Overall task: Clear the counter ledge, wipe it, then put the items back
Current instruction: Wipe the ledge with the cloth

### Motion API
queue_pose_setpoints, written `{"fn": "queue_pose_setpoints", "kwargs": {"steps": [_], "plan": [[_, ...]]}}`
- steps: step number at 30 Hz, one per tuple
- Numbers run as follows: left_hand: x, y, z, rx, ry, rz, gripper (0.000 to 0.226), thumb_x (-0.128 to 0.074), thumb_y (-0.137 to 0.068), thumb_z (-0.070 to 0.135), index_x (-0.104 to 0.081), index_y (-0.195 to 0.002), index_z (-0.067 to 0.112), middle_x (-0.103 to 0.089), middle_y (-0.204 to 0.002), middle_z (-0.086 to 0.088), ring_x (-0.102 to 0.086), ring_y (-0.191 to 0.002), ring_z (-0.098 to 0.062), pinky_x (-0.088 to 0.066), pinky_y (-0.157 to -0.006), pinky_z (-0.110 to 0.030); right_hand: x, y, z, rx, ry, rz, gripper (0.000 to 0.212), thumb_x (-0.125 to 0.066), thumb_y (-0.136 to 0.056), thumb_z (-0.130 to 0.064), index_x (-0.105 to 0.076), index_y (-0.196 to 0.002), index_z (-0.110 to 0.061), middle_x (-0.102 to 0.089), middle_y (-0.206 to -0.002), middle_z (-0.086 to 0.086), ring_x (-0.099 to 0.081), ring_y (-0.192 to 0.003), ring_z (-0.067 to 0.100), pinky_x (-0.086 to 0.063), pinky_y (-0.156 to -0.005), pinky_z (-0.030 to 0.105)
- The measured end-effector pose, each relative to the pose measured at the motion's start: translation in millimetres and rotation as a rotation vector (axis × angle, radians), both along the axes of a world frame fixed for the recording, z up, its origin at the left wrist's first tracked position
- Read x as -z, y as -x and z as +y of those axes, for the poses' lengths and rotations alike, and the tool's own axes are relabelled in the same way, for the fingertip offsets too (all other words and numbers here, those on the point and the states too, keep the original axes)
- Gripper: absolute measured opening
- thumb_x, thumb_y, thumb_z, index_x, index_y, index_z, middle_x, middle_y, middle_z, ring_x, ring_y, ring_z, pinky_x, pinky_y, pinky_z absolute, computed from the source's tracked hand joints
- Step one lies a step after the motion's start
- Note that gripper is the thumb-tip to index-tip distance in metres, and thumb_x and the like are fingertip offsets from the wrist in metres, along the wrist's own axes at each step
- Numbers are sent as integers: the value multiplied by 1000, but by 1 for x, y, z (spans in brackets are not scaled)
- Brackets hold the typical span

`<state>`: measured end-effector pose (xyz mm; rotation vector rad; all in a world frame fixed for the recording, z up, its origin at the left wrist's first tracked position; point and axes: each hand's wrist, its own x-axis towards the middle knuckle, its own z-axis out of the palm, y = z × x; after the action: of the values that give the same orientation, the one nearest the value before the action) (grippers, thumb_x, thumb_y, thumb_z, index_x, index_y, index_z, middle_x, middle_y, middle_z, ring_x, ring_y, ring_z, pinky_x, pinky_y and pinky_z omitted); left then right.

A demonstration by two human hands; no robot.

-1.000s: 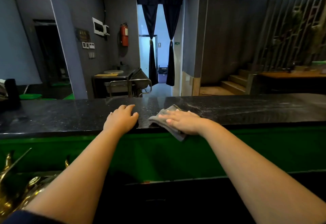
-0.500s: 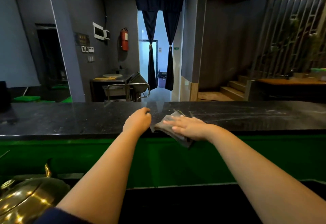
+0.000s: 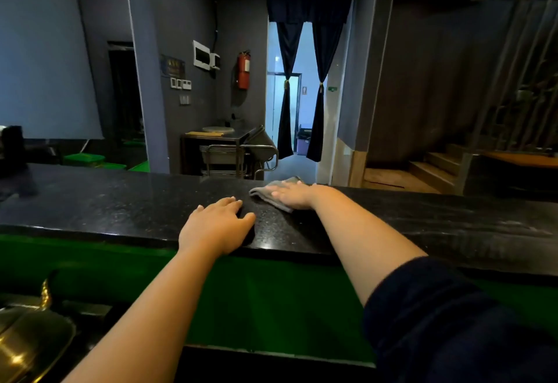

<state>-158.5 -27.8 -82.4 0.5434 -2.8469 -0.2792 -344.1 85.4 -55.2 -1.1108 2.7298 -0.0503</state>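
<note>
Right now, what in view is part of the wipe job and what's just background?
In the job:
- black counter ledge
- grey cloth, pressed flat under the right hand
- left hand, resting on the ledge's near edge

Lying about:
- brass pot, lower left
- fire extinguisher
- metal trolley

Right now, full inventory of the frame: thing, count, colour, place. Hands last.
black speckled stone counter ledge: 1, black, spans the frame
grey wiping cloth: 1, grey, on the ledge's far side under the right hand
green counter front panel: 1, green, below the ledge
brass domed lid: 1, gold, bottom left
red fire extinguisher: 1, red, back wall
dark blue tied curtains: 2, doorway
metal trolley: 1, grey, beyond the ledge
wooden stairs: 1 flight, brown, right
left hand: open, flat on the ledge's near edge
right hand: open, pressing the cloth
</note>
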Motion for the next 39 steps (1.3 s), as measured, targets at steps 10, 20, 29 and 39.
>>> {"fn": "queue_pose_setpoints", "kwargs": {"steps": [10, 20, 29, 39], "plan": [[3, -3, 6, -21, 2, 43, 60, -27, -95, 53, -28, -150, 28, -22, -158, 6, -27, -142, -17, -14, -118, -41, 3, 17, -33, 24, -59, -6, 75, -20, -90, -68, -15, -154, -31, -9, -163, 2, -5, -149, 31, -3, -118, 55], [5, -1, -1, 1, 15, 35, 60, -26, -95, 54, -31, -149, 27, -24, -157, 4, -27, -142, -18, -15, -119, -41, -4, 47, 17, 218, -9, -53, 55, -18, -105, -42, -12, -155, -21, -8, -163, 5, -7, -150, 27, -6, -118, 44], [5, -1, 4, 12, -36, 56, 56, -17, -98, 46, -32, -148, 26, -29, -156, 1, -31, -141, -19, -18, -117, -45, 1, -40, 32, 54, -3, -2, 52, -19, -103, -45, -12, -154, -34, -4, -164, 2, -3, -149, 32, -2, -117, 59], [-11, 2, 18, -86, -175, -18, 51, -19, -99, 38, -32, -147, 26, -26, -156, -8, -29, -140, -32, -11, -116, -53, 6, -127, 126, 24, 535, 130, 33, -42, -100, -40, -52, -131, -33, -57, -135, 0, -48, -127, 24, -18, -114, 55]]}}
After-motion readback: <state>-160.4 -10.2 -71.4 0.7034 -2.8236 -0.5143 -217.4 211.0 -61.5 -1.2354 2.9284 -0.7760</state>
